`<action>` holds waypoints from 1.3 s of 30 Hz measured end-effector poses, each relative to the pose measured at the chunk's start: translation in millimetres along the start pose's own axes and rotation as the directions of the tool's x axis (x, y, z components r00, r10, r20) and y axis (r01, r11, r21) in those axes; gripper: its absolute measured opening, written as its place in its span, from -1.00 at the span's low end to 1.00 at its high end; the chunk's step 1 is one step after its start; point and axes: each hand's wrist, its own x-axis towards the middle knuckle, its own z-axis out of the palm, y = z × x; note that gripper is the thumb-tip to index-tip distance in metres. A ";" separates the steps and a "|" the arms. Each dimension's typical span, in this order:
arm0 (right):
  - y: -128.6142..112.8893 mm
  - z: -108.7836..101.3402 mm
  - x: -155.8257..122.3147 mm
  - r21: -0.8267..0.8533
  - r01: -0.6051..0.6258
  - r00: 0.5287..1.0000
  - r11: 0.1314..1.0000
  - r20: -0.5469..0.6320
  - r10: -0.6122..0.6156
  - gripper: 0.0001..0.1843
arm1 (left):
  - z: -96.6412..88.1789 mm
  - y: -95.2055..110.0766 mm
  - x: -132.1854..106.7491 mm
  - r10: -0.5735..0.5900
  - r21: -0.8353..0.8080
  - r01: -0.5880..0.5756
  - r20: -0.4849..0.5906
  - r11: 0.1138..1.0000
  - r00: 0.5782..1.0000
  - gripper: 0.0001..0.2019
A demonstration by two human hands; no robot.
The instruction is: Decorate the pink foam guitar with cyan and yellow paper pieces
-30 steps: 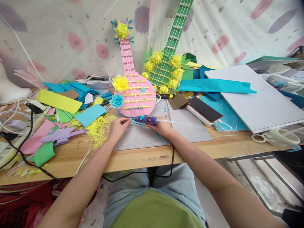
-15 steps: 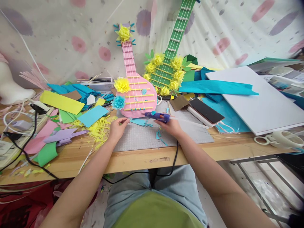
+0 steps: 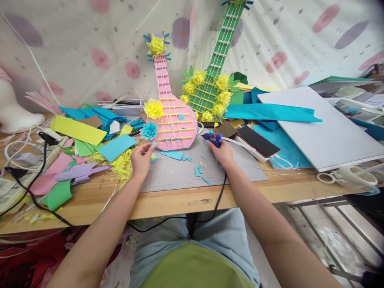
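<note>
We grip purple glue gun (image 3: pixel 213 139) in right hand (image 3: pixel 223 154), pinch small pale piece (image 3: pixel 153 144) in left hand (image 3: pixel 141 159), pink instrument (image 3: pixel 177 123) just beyond it, blue scraps (image 3: pixel 172 155) between.

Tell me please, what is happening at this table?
The person's right hand holds a glue gun above the gray cutting mat. The left hand pinches a small pale piece near the blue paper flower on the pink model lute. Blue paper scraps lie on the mat; a green model lute stands behind the pink one.
</note>
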 end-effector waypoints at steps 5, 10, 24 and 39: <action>2.5 -2.7 0.9 -0.019 0.038 0.999 0.999 0.022 -0.038 -0.52 | 8.9 15.5 1.2 -0.037 -0.096 0.028 -0.091 0.995 0.995 -0.77; -0.1 -29.8 -8.1 -0.205 0.130 0.986 0.970 -0.080 -0.149 -0.51 | 24.8 39.4 -12.2 -0.233 -0.316 0.181 -0.134 0.931 0.963 -0.78; -113.5 30.7 -70.5 0.772 -0.209 0.845 0.601 0.451 -0.286 -0.72 | 64.2 60.5 -31.1 -0.425 -0.755 0.433 0.225 0.493 0.877 -0.77; -152.9 67.9 -71.4 0.853 -0.347 0.919 0.389 0.392 -0.041 -0.88 | 69.6 59.5 -24.9 -0.545 -0.875 0.421 0.239 0.237 0.803 -0.87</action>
